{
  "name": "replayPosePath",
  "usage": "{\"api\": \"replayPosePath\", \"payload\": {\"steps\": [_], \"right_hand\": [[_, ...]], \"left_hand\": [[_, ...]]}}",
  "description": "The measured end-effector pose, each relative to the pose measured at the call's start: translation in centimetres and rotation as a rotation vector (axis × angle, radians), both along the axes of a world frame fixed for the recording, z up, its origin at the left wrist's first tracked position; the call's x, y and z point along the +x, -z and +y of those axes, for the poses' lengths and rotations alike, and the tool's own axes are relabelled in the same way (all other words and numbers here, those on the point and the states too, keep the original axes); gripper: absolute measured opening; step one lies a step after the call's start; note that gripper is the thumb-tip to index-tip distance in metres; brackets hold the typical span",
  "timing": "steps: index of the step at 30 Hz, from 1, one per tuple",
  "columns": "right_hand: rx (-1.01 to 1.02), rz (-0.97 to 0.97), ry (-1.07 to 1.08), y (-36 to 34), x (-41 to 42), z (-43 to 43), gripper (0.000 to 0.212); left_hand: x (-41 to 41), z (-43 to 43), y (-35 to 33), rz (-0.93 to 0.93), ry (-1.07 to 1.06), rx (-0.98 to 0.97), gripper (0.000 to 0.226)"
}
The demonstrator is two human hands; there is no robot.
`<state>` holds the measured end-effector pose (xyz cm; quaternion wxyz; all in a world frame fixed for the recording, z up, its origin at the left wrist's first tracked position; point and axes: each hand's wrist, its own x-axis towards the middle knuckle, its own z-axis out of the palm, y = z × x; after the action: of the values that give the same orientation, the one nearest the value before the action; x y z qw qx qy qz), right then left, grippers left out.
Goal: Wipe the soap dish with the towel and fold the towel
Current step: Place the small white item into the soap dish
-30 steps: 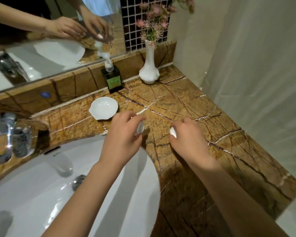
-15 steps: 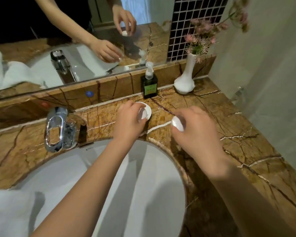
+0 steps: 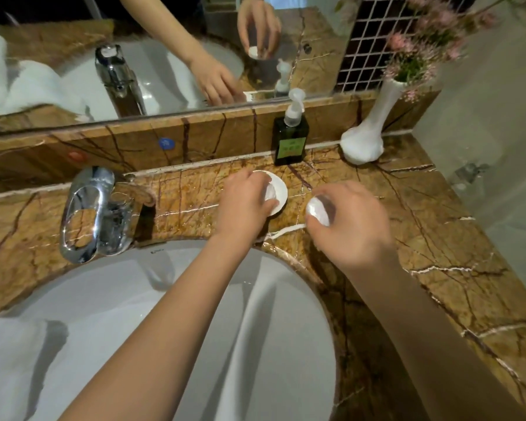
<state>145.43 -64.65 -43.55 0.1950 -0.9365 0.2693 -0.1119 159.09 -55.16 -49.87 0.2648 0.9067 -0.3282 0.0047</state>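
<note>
The white soap dish [image 3: 282, 189] sits on the brown marble counter in front of the soap bottle. My left hand [image 3: 245, 205] hovers over its left half and pinches a small white object [image 3: 270, 192] above the dish. To the right of the dish, my right hand [image 3: 354, 224] is closed on a small round white object [image 3: 316, 209], held just above the counter. A white towel [image 3: 9, 369] lies at the lower left over the basin's edge. Its reflection shows in the mirror.
A white basin [image 3: 195, 314] fills the near left, with a chrome tap [image 3: 87, 214] behind it. A dark green pump bottle [image 3: 290, 138] and a white vase with pink flowers [image 3: 363, 141] stand against the backsplash. A wall closes off the right side.
The view has swung left and down. Both hands moved toward the back of the counter. My left hand now covers part of the soap dish, which lay apart from it before.
</note>
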Motion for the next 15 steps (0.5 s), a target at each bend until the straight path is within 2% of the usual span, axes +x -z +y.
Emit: {"api": "replayPosePath", "payload": {"steps": [4,9,15], "right_hand": [[0.005,-0.013,-0.015,1.0,0.7,-0.1,0.037],[-0.012,-0.095,-0.071,1.6,1.7,-0.1,0.03],[0.006,-0.038,-0.13,1.8,4.7,-0.1,0.032]], "left_hand": [[0.3,0.1,0.6,0.009,0.022,0.052,0.036],[0.0,0.8,0.0,0.031,0.06,0.04,0.052],[-0.6,4.7,-2.7,-0.042,0.101,-0.02,0.05]]}}
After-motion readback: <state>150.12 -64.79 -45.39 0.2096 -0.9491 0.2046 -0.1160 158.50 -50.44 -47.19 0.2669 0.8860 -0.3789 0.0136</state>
